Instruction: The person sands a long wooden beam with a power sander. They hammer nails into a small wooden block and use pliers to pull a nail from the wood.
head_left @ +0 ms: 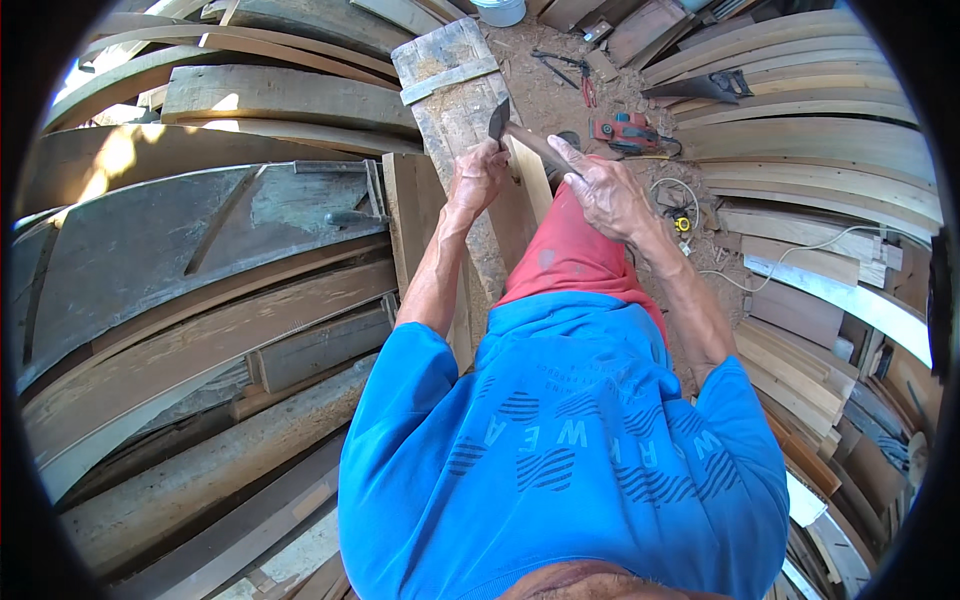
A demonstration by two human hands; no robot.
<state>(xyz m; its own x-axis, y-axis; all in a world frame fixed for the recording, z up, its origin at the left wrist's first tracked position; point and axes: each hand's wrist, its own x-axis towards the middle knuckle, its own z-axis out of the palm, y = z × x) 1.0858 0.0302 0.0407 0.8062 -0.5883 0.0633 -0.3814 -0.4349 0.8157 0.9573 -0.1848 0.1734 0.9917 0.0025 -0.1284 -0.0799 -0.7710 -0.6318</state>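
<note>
My right hand (pixel 608 195) grips the wooden handle of a hammer (pixel 540 148), above my right thigh. The dark hammer head (pixel 499 118) is just above my left hand. My left hand (pixel 480 172) is closed over a narrow wooden bench (pixel 445 115), and whatever is in its fingers is hidden. Beside that hand a pale wooden piece (pixel 530 175) lies along the bench, partly covered by my hands and leg. A crosswise batten (pixel 450 80) is fixed to the bench's far part.
A hand saw (pixel 698 89), red power planer (pixel 627 132), red-handled pliers (pixel 588 85) and yellow tape measure (pixel 683 224) are on the right. A pale cable (pixel 745 285) loops there. Planks (pixel 290 100) are stacked on both sides. A bucket (pixel 500 12) stands at the far end.
</note>
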